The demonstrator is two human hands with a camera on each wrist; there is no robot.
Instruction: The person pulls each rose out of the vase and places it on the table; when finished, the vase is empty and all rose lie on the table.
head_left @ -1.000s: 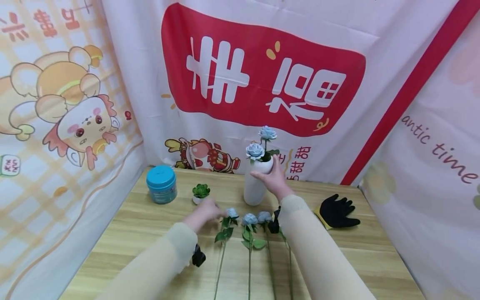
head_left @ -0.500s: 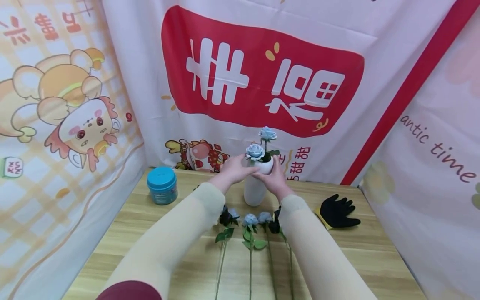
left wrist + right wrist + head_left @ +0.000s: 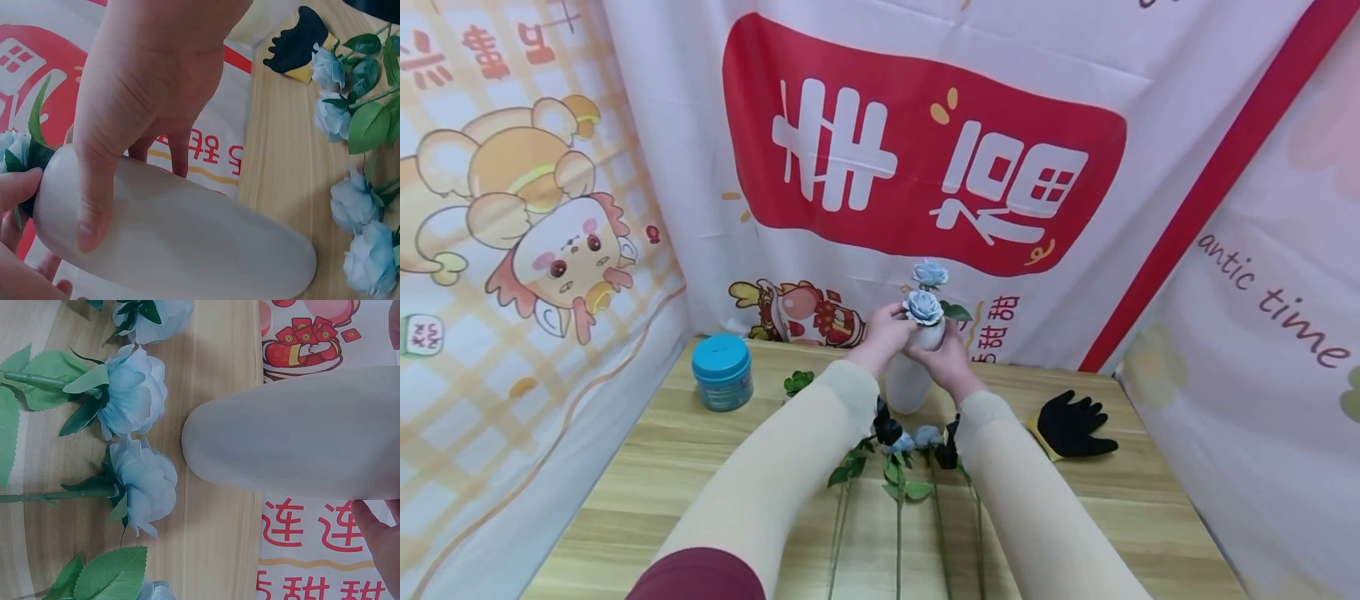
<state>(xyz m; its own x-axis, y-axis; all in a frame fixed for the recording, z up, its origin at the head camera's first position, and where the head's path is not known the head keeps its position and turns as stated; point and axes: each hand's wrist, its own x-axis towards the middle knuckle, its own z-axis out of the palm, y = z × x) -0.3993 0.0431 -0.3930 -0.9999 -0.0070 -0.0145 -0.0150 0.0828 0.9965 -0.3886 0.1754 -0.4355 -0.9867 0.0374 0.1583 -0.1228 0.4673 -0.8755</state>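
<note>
A tall white vase (image 3: 907,385) stands near the table's back edge, with two pale blue roses (image 3: 924,307) in its mouth. My right hand (image 3: 951,360) grips the vase's upper part from the right, its thumb (image 3: 92,215) across the near side. From the left, my left hand (image 3: 883,335) pinches the lower rose just under its bloom at the rim; in the left wrist view its thumb (image 3: 20,187) lies against the green base. Part of that grip is hidden behind the bloom. Several more blue roses (image 3: 134,390) lie in front of the vase, stems toward me.
A blue-lidded jar (image 3: 722,372) stands at the back left. Near it a small potted succulent (image 3: 797,382) is partly behind my left sleeve. A black and yellow glove (image 3: 1073,425) lies on the right. Printed cloths hang behind and on both sides of the table.
My left hand has come from the roses on the table up to the vase's mouth. The upright roses have shifted and a leaf now sticks out right. The right hand keeps its hold.
</note>
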